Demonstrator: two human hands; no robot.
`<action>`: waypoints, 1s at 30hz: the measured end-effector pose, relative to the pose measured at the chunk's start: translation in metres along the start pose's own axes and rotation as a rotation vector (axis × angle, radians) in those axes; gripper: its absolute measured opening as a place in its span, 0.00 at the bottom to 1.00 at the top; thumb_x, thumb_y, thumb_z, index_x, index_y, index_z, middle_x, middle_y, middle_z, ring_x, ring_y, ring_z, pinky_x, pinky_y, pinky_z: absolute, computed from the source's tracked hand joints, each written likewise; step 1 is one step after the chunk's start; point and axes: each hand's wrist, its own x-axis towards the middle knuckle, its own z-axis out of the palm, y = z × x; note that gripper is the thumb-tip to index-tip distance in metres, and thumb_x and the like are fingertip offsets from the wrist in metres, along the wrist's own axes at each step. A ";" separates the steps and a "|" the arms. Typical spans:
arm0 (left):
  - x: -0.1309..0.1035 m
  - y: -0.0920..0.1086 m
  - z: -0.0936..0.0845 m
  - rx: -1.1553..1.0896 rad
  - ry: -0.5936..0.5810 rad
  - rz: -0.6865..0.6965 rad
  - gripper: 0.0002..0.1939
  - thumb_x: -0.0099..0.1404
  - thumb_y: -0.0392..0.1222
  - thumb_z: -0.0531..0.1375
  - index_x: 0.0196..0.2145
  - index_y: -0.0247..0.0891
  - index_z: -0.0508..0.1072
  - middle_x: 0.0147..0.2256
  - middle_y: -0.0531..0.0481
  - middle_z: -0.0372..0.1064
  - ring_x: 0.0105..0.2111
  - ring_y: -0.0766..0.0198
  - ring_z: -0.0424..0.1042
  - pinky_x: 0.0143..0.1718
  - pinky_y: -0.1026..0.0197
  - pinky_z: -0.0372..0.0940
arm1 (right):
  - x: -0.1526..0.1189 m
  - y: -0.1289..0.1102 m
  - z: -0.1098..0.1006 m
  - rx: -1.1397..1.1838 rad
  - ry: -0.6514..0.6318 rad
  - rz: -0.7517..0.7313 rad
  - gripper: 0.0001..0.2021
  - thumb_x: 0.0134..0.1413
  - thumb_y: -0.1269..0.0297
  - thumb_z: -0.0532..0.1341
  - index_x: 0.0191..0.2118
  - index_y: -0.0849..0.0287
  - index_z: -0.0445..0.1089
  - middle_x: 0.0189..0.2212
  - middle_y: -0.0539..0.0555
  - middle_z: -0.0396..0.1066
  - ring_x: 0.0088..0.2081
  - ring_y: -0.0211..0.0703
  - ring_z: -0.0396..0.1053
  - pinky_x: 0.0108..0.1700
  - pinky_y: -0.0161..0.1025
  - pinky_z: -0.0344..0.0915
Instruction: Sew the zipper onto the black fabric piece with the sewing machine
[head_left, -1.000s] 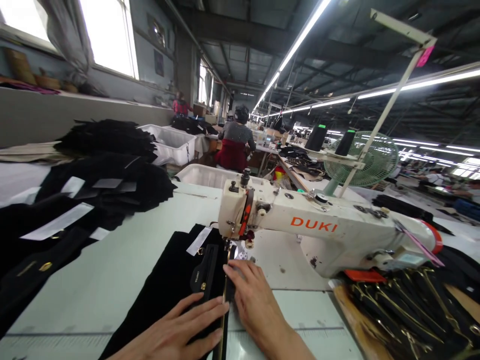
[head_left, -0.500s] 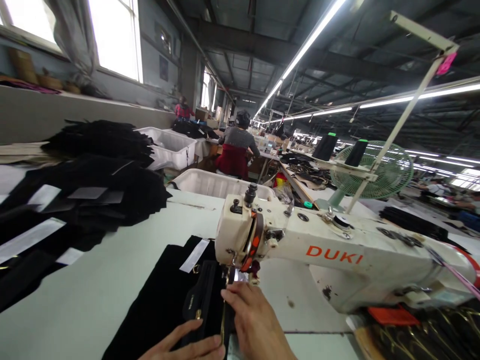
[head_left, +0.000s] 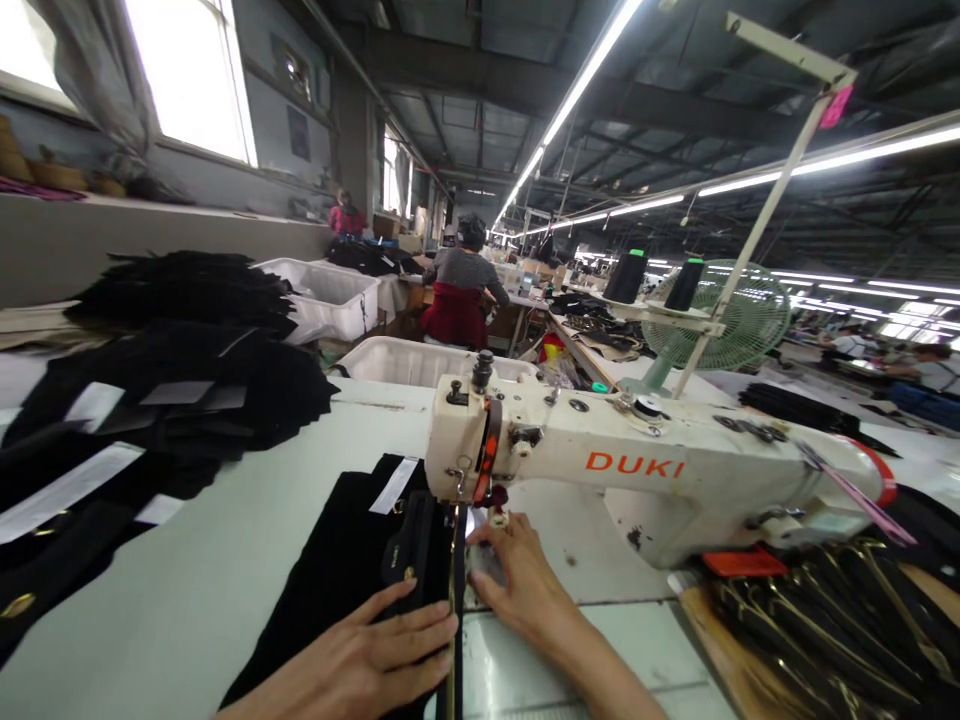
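Note:
A black fabric piece (head_left: 341,570) with a zipper strip lies on the pale table under the needle of a cream DUKI sewing machine (head_left: 637,470). My left hand (head_left: 360,660) lies flat on the fabric, fingers spread, pressing it beside the zipper strip (head_left: 454,590). My right hand (head_left: 521,580) rests on the table just right of the needle, fingertips touching the fabric's edge by the presser foot. A white label (head_left: 395,485) lies on the fabric's far end.
Stacks of black cut pieces (head_left: 150,400) with white tags cover the left of the table. Black strips with gold zippers (head_left: 817,620) lie at the right. White bins (head_left: 409,360), a green fan (head_left: 750,320), thread cones and a seated person (head_left: 461,290) are beyond.
My right hand has slid from the zipper strip to the right of the needle. My left hand has stayed flat on the fabric. The camera dipped and came back.

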 end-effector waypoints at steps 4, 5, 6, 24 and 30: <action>0.005 0.015 -0.026 -0.121 -0.224 -0.045 0.35 0.63 0.55 0.66 0.65 0.51 0.62 0.64 0.49 0.60 0.63 0.48 0.60 0.66 0.44 0.51 | -0.007 -0.003 0.006 0.024 0.025 -0.013 0.27 0.43 0.76 0.65 0.52 0.55 0.68 0.51 0.57 0.67 0.53 0.53 0.62 0.55 0.49 0.60; 0.007 0.017 -0.032 -0.117 -0.272 -0.074 0.36 0.62 0.55 0.67 0.65 0.50 0.62 0.64 0.49 0.58 0.64 0.46 0.58 0.65 0.42 0.51 | -0.008 -0.005 0.008 0.026 0.038 -0.001 0.24 0.44 0.76 0.65 0.51 0.56 0.68 0.50 0.57 0.67 0.52 0.52 0.62 0.54 0.49 0.60; 0.009 0.019 -0.037 -0.107 -0.303 -0.097 0.36 0.63 0.55 0.67 0.65 0.49 0.62 0.65 0.49 0.57 0.64 0.45 0.56 0.64 0.40 0.51 | -0.009 -0.006 0.010 0.026 0.053 0.015 0.22 0.46 0.75 0.64 0.49 0.57 0.69 0.49 0.57 0.67 0.52 0.52 0.62 0.54 0.48 0.60; 0.017 0.015 -0.030 0.060 -0.374 -0.017 0.28 0.70 0.56 0.59 0.64 0.47 0.64 0.64 0.47 0.58 0.64 0.48 0.56 0.65 0.41 0.48 | 0.005 -0.026 0.009 -0.150 0.088 0.143 0.14 0.58 0.74 0.55 0.49 0.61 0.70 0.48 0.60 0.68 0.52 0.54 0.61 0.53 0.50 0.59; 0.004 0.006 -0.011 0.041 -0.233 -0.070 0.28 0.66 0.57 0.61 0.62 0.56 0.65 0.64 0.55 0.60 0.63 0.44 0.60 0.62 0.35 0.51 | 0.011 -0.011 -0.008 -0.168 -0.026 0.083 0.09 0.62 0.64 0.59 0.45 0.57 0.73 0.43 0.56 0.73 0.48 0.52 0.68 0.48 0.45 0.65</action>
